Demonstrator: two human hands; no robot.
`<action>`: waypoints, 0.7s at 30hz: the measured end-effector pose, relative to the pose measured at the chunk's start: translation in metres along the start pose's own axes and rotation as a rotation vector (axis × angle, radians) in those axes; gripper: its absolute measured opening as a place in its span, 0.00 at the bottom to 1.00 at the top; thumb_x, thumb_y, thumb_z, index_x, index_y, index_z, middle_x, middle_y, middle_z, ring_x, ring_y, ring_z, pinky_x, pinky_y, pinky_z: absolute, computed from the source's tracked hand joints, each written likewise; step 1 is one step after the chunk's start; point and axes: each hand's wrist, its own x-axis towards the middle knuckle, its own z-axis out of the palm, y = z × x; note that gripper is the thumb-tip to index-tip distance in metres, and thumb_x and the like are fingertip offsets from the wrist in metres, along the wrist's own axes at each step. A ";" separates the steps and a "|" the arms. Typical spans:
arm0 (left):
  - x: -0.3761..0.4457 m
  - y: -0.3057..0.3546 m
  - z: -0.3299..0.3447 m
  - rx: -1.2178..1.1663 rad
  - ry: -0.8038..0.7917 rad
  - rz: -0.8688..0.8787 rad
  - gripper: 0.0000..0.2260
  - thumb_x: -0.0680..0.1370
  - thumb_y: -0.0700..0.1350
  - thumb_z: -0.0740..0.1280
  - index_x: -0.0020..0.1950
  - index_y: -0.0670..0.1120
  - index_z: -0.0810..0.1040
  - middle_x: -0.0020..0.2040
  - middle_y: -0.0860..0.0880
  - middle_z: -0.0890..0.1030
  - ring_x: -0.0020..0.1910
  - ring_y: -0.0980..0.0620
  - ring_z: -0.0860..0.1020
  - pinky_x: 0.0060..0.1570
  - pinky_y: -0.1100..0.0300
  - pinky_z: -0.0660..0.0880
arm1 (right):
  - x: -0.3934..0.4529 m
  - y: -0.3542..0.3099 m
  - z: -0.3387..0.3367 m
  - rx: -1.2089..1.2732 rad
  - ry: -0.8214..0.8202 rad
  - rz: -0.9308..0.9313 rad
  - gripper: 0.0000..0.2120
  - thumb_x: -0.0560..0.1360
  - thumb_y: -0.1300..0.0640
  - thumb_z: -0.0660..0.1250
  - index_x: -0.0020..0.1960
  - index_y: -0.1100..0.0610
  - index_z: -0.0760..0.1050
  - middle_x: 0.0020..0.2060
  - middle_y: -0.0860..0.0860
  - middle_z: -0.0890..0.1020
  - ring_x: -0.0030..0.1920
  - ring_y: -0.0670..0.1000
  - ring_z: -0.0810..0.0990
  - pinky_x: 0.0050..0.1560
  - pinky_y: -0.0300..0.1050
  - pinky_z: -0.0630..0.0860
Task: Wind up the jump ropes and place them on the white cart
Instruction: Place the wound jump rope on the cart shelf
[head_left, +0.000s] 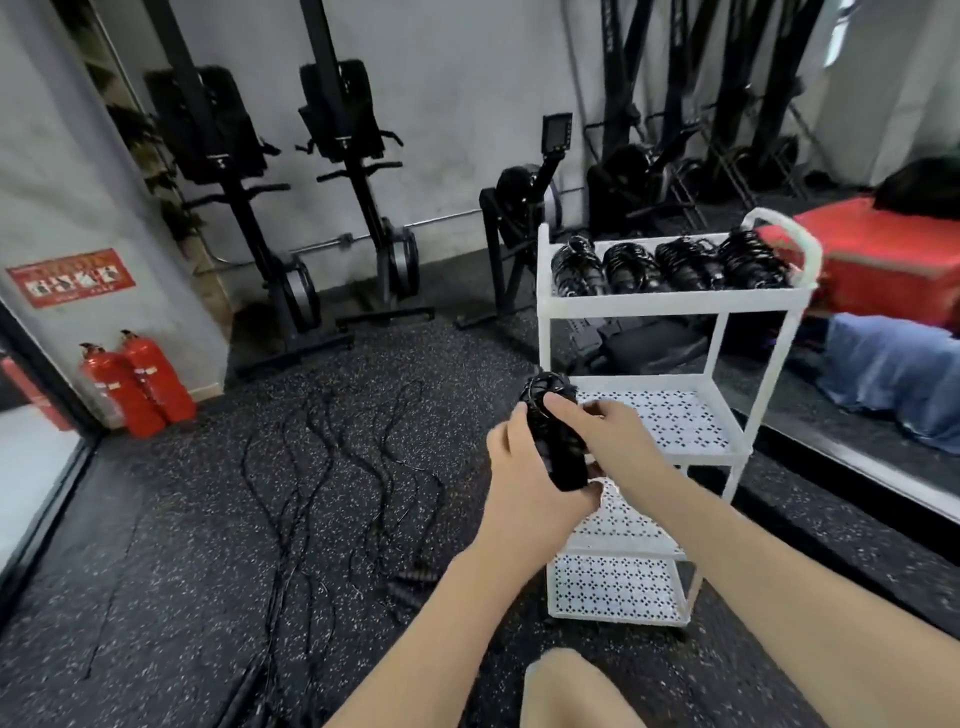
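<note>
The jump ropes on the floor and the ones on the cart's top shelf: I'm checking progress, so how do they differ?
The ropes on the floor lie stretched out in long wavy lines; the ropes on the top shelf are wound into tight bundles. The floor ropes sprawl over the speckled mat; the shelf ropes sit side by side in a row of four on the white cart. All are black. A fifth bundle is gripped by the left hand and right hand.

White cart (670, 306) with diamond-perforated shelves; black wound ropes (670, 262) on top shelf. Black floor (156, 519) speckled white, strewn with black loose ropes (332, 467). Red fire extinguishers (137, 384), red wall sign (70, 277), grey wall (457, 104).
</note>
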 end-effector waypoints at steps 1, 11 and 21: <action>0.005 0.011 0.003 -0.002 -0.013 0.014 0.49 0.72 0.47 0.78 0.82 0.46 0.49 0.75 0.48 0.56 0.75 0.52 0.59 0.63 0.67 0.61 | 0.000 -0.007 -0.012 -0.014 0.015 -0.003 0.24 0.71 0.38 0.75 0.49 0.59 0.77 0.42 0.53 0.84 0.43 0.53 0.84 0.43 0.54 0.83; 0.054 0.087 0.076 -0.011 -0.093 0.092 0.50 0.68 0.52 0.80 0.81 0.46 0.53 0.73 0.48 0.65 0.74 0.47 0.62 0.65 0.57 0.69 | 0.021 -0.024 -0.123 -0.166 0.132 -0.089 0.24 0.73 0.34 0.71 0.49 0.56 0.81 0.37 0.49 0.83 0.38 0.55 0.80 0.37 0.49 0.75; 0.112 0.090 0.187 -0.152 -0.149 -0.118 0.43 0.66 0.42 0.81 0.75 0.47 0.62 0.64 0.47 0.70 0.55 0.52 0.74 0.36 0.71 0.67 | 0.060 0.057 -0.215 -0.160 0.182 -0.073 0.07 0.76 0.51 0.72 0.52 0.51 0.80 0.49 0.46 0.85 0.46 0.49 0.85 0.52 0.55 0.83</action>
